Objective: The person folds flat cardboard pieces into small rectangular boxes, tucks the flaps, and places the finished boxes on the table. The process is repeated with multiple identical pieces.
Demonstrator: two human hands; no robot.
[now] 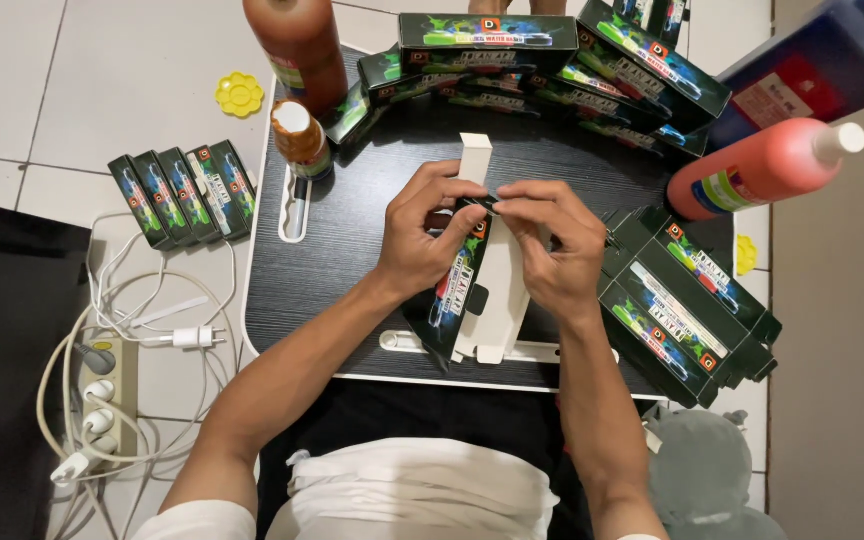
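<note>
Head view | left hand (420, 240) and right hand (550, 245) pinch box (467, 290) at its top flap, frame centre, over black table (352, 230) | light, thin card, creases easily; grip by edges | stacked boxes (687, 300) right.

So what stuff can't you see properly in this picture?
Head view only:
- The half-folded black and green cardboard box: its top end is hidden by the left hand and right hand.
- The big brown plastic bottle: its top is cut off by the picture's upper edge.
- The blue and red container: mostly cut off at the top right corner.
- The white power strip: partly covered by tangled white cables.
</note>
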